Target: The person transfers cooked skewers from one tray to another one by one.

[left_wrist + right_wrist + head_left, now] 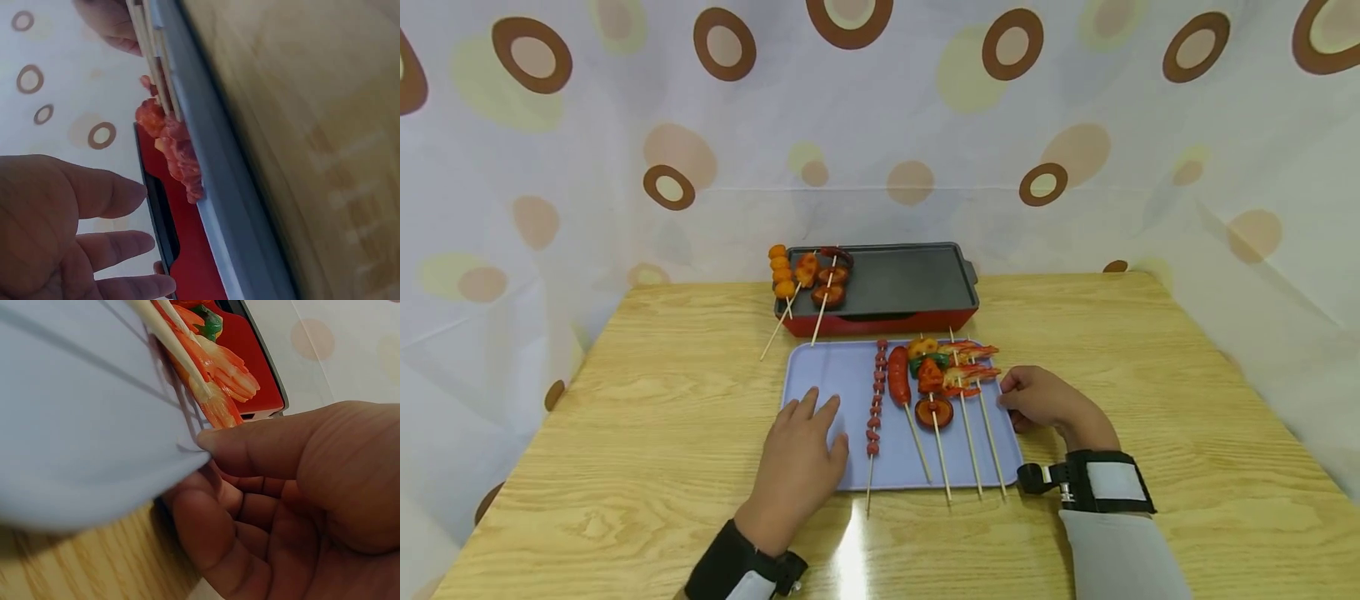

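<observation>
A: Hands first, quick. Right?
B: Right hand (1051,406) has the rim of the tray (831,364) pinched, thumb on top, fingers curled beneath. Left hand (801,460) is empty, fingers spread over the tray's left side; can't tell if it touches.
A: Step?
B: I'd call it holding or adjusting the tray, one-sided grip.
A: What would a next move call for?
B: To shift it, a matching left grip and a level pull, I'd judge. Loose sticks poke past the near rim and could roll.
A: Tray's look and place?
B: Pale lilac, shallow, rounded corners, on the wooden table (685,379). Left part bare. Then, left to right: red-bead skewer (877,400), sausage skewer (898,377), mixed skewer (930,377) with a brown round lowest, and two shrimp skewers (960,379), their heads at the far right corner.
A: Further out?
B: Red-sided grill (913,279) just behind, dark plate; orange-ball skewer (781,273) and two others at its left end. Spotted curtain (865,108) behind all.
</observation>
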`<state>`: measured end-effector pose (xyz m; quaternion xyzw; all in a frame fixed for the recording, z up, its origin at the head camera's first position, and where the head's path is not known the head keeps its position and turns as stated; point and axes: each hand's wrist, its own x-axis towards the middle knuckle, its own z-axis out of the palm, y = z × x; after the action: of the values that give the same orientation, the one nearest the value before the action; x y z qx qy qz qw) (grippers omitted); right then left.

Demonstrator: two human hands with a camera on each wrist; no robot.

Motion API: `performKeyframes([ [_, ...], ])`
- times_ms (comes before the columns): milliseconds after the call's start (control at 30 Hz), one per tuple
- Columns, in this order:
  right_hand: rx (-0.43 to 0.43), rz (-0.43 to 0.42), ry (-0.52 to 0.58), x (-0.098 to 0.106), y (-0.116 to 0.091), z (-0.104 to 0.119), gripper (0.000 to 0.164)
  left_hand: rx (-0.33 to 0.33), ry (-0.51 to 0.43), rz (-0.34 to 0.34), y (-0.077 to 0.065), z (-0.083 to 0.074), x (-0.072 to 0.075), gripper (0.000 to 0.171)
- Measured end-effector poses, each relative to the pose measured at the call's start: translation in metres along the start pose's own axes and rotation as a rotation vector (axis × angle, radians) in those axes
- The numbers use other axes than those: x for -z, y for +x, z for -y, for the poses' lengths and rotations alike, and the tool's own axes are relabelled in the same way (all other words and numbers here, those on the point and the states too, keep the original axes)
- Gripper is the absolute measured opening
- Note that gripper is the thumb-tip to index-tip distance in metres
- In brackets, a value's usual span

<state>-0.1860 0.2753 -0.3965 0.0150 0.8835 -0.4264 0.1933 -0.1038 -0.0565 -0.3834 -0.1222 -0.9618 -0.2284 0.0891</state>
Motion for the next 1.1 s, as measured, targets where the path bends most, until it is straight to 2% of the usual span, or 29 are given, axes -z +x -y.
performKeyframes([
  [100, 0.000, -0.002, 0.008, 0.000, 0.000, 0.001, 0.008, -0.016, 0.049, 0.042, 0.004, 0.001, 0.001, 0.041],
  [200, 0.001, -0.002, 0.000, 0.000, -0.001, 0.001, 0.008, -0.038, 0.060, 0.072, 0.011, 0.003, 0.005, 0.041],
  [267, 0.000, -0.002, -0.002, 0.000, -0.002, 0.001, 0.008, -0.043, 0.010, 0.075, 0.018, 0.004, 0.010, 0.042],
  [367, 0.000, -0.002, -0.008, 0.001, -0.003, 0.002, 0.008, -0.018, -0.123, 0.078, 0.033, 0.004, 0.020, 0.045],
  [467, -0.003, -0.008, -0.014, 0.002, -0.003, 0.003, 0.008, 0.016, -0.247, 0.047, 0.050, 0.003, 0.032, 0.047],
  [533, -0.010, -0.007, -0.010, 0.001, -0.002, 0.003, 0.009, 0.015, -0.278, 0.009, 0.061, 0.004, 0.040, 0.046],
  [600, -0.018, -0.008, -0.007, 0.000, -0.001, 0.002, 0.009, 0.005, -0.264, -0.042, 0.073, 0.006, 0.044, 0.042],
  [733, -0.013, -0.010, -0.003, 0.000, 0.001, 0.000, 0.008, -0.004, -0.183, -0.078, 0.098, 0.011, 0.047, 0.038],
  [900, -0.004, -0.013, -0.004, 0.000, 0.000, 0.001, 0.008, 0.021, -0.079, -0.027, 0.120, 0.015, 0.046, 0.039],
  [1067, -0.028, -0.017, -0.010, -0.001, -0.001, 0.002, 0.009, 0.070, -0.056, 0.042, 0.131, 0.014, 0.044, 0.018],
  [1100, -0.036, -0.018, -0.009, -0.001, -0.001, 0.003, 0.009, 0.080, -0.060, 0.050, 0.133, 0.014, 0.045, 0.019],
])
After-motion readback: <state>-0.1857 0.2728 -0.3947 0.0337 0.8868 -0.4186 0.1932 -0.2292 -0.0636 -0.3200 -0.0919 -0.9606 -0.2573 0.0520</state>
